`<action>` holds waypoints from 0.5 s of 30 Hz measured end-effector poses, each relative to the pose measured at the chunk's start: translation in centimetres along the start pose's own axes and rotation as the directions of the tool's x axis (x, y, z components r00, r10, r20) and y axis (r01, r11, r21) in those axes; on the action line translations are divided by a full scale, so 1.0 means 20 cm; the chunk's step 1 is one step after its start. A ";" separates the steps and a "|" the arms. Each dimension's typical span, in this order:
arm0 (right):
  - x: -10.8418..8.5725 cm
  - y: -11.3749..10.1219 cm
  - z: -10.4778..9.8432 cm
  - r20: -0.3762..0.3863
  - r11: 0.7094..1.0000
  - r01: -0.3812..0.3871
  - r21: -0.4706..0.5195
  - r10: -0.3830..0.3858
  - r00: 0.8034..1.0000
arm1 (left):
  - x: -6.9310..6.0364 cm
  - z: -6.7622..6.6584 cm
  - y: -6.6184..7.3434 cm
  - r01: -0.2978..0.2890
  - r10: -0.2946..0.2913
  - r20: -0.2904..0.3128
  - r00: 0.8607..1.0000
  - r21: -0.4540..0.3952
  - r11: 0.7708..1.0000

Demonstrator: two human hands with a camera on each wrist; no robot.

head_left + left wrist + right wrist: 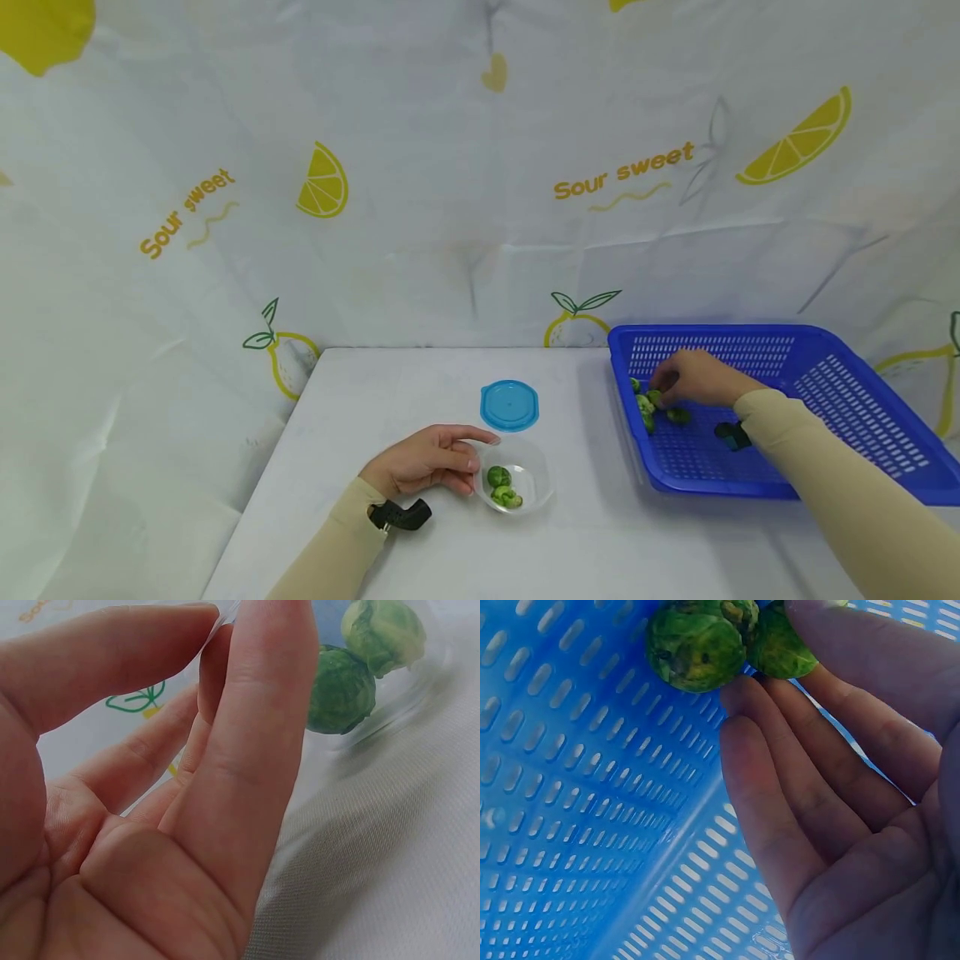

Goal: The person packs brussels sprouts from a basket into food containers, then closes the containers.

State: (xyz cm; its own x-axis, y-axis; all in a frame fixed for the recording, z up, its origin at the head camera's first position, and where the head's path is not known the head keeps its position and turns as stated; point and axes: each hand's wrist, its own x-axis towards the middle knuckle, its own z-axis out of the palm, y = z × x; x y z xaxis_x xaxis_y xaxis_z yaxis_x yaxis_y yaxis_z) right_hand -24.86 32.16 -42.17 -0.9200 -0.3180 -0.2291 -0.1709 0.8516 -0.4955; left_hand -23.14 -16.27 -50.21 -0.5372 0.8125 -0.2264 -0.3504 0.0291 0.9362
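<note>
My left hand (423, 461) pinches the rim of a small clear plastic bowl (531, 487) between thumb and fingers, and the bowl rests on the table. Two green Brussels sprouts (341, 690) lie inside it. My right hand (701, 379) reaches into a blue plastic basket (731, 479) at the right. Its thumb and fingertips close on a Brussels sprout (781, 646), partly hidden by the thumb. Another sprout (696, 649) touches that one, near the basket's slotted wall. Several sprouts (647, 412) are grouped along the basket's left side.
A blue round-cornered lid (509, 406) lies flat on the white table (375, 392), just beyond the bowl. Behind the table hangs a white cloth (450, 167) printed with lemons. The basket's raised rim stands between the bowl and the loose sprouts.
</note>
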 end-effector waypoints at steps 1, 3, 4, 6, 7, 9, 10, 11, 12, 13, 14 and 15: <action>0.00 0.00 0.00 0.000 1.000 -0.005 -0.003 0.005 1.000 | 0.00 0.00 0.00 -0.002 0.002 0.000 1.000 0.001 1.000; 0.00 0.00 -0.01 0.000 1.000 -0.008 -0.003 0.008 1.000 | 0.00 0.00 0.01 -0.004 0.004 -0.002 1.000 0.002 1.000; 0.00 0.01 -0.01 0.001 1.000 -0.007 -0.004 0.007 1.000 | 0.00 0.00 0.01 -0.005 0.005 -0.002 1.000 0.002 1.000; 0.00 0.02 -0.02 0.001 1.000 -0.006 -0.004 0.006 1.000 | 0.00 0.00 0.01 -0.005 0.005 -0.004 1.000 0.002 1.000; 0.00 0.02 -0.02 -0.001 1.000 -0.007 -0.001 0.007 1.000 | 0.00 0.00 0.01 -0.005 0.005 -0.003 1.000 0.001 1.000; -0.01 0.04 -0.03 -0.009 1.000 -0.007 0.005 0.007 1.000 | 0.01 0.00 0.01 -0.001 0.001 -0.003 1.000 0.000 1.000; -0.02 0.04 -0.03 -0.014 1.000 -0.009 0.007 0.009 1.000 | 0.01 0.00 0.01 0.002 -0.002 -0.002 1.000 0.000 1.000; -0.03 0.04 -0.03 -0.020 1.000 -0.010 0.008 0.011 1.000 | 0.01 0.00 0.00 0.006 -0.006 -0.002 1.000 -0.002 1.000; -0.04 0.04 -0.04 -0.028 1.000 -0.013 0.007 0.013 1.000 | 0.01 0.00 0.00 0.008 -0.008 -0.003 1.000 -0.003 1.000; -0.05 0.03 -0.04 -0.036 1.000 -0.011 0.006 0.011 0.999 | 0.00 0.00 0.00 0.013 -0.013 -0.004 1.000 -0.003 1.000; -0.06 0.03 -0.05 -0.045 1.000 -0.007 -0.001 0.007 0.999 | 0.00 0.00 0.00 0.015 -0.015 -0.005 1.000 -0.003 1.000; -0.07 0.02 -0.05 -0.051 1.000 -0.006 -0.002 0.006 0.999 | 0.00 0.00 0.00 0.016 -0.016 -0.007 1.000 -0.002 1.000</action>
State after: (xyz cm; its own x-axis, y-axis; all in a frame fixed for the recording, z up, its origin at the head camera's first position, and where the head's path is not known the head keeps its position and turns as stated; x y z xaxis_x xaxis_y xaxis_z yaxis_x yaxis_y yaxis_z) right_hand -23.96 33.39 -41.17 -0.9377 -0.2914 -0.1893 -0.1661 0.8543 -0.4926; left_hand -23.23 -16.27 -50.20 -0.5371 0.8077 -0.2430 -0.3607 0.0405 0.9318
